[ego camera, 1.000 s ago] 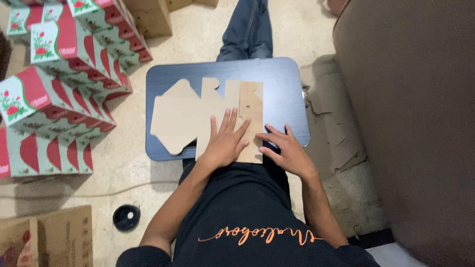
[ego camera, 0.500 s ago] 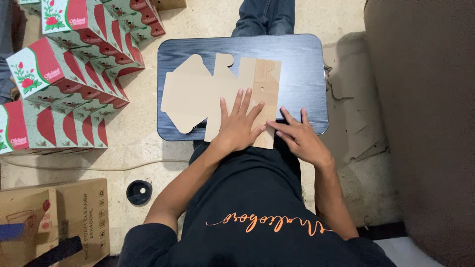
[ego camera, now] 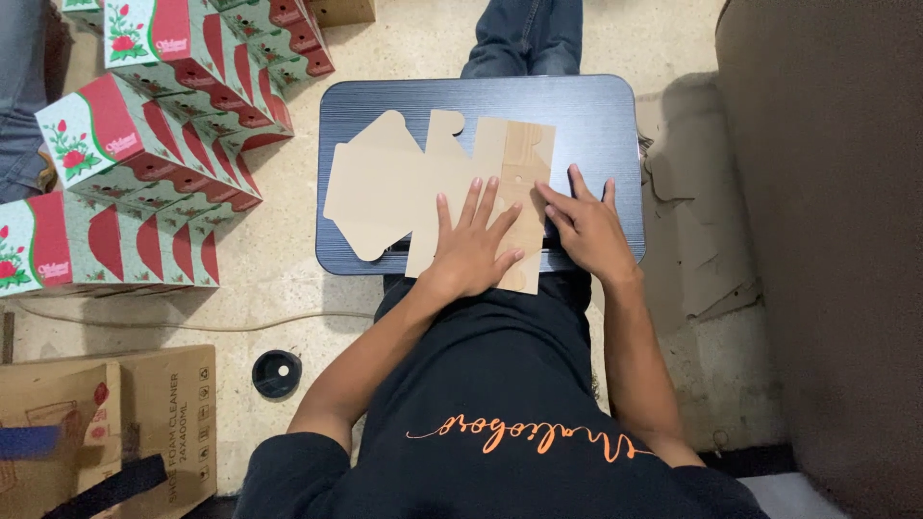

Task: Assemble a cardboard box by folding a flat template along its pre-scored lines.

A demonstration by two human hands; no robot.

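My left hand lies flat, fingers spread, pressing the unfolded cardboard box blank onto the dark tabletop; my right hand, open, rests at its right edge.

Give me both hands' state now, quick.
Left hand: open, flat on the cardboard blank.
Right hand: open, fingers spread at the blank's right edge.

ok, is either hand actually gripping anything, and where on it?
No grip. The left hand lies flat on the unfolded cardboard box blank, pressing its near end. The right hand has its fingertips at the blank's right edge.
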